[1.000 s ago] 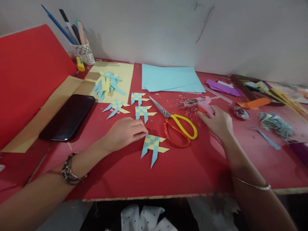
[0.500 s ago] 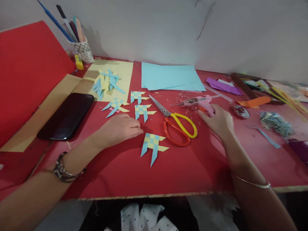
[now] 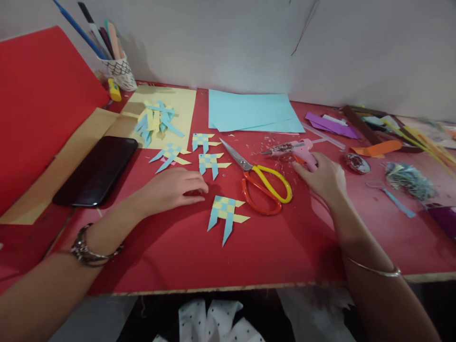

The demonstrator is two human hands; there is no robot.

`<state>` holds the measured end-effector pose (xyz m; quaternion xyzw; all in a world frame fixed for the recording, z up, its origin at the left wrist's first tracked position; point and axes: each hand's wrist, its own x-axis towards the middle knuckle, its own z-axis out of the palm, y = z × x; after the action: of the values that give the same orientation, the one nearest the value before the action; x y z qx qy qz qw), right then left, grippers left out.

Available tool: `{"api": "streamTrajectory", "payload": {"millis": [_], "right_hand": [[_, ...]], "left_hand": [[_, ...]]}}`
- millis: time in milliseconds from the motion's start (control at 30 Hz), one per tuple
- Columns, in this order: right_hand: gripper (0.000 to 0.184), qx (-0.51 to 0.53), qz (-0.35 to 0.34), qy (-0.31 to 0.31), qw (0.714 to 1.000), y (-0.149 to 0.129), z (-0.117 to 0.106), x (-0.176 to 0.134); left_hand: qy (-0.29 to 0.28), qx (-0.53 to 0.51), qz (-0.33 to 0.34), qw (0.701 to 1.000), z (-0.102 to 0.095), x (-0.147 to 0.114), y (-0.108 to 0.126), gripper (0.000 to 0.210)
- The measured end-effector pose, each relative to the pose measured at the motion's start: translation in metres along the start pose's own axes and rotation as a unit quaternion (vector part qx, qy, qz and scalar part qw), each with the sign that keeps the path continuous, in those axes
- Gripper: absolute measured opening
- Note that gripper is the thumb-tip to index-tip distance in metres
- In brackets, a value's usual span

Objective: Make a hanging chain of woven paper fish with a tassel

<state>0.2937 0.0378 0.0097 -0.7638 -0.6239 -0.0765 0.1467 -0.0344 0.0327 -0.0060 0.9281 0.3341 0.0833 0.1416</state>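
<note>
Although both forearms run out of the frame, the hands show well. The left hand (image 3: 174,190) is loosely curled, a gap between thumb and fingers and nothing visible in it; its palm is hidden. Just beside it, flat on the red table (image 3: 185,256), lies a woven paper fish (image 3: 223,207), checkered blue and yellow with pointed strips. The right hand (image 3: 322,178) is partly closed around the handle of a pink plastic glue gun (image 3: 302,151); its far fingers are hard to make out, so how firmly it grips cannot be told. Between the hands lie metal scissors (image 3: 244,163) with looped red and yellow handles. A purple object (image 3: 443,219) is cut off at the right edge, near a shaggy bundle of strands (image 3: 409,180).
</note>
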Motion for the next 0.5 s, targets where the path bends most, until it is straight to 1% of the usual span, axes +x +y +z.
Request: {"api": "streamTrajectory", "payload": {"millis": [100, 233, 367, 500], "right_hand": [[0.035, 0.002, -0.006, 0.003, 1.0, 0.0003, 0.0003, -0.0005], [0.035, 0.005, -0.005, 0.0, 1.0, 0.0008, 0.0009, -0.001], [0.036, 0.002, 0.003, -0.016, 1.0, -0.0005, 0.0002, -0.0008], [0.036, -0.003, 0.014, -0.028, 0.999, -0.0018, -0.0005, -0.0006]], "left_hand": [[-0.008, -0.03, -0.019, 0.999, -0.0034, -0.0016, -0.0028, 0.023], [-0.021, -0.035, -0.047, 0.998, -0.0042, -0.0031, -0.0065, 0.026], [-0.006, -0.016, -0.025, 1.0, -0.0014, -0.0026, -0.0083, 0.028], [0.006, 0.01, -0.001, 1.0, 0.0014, 0.0003, -0.0064, 0.036]]}}
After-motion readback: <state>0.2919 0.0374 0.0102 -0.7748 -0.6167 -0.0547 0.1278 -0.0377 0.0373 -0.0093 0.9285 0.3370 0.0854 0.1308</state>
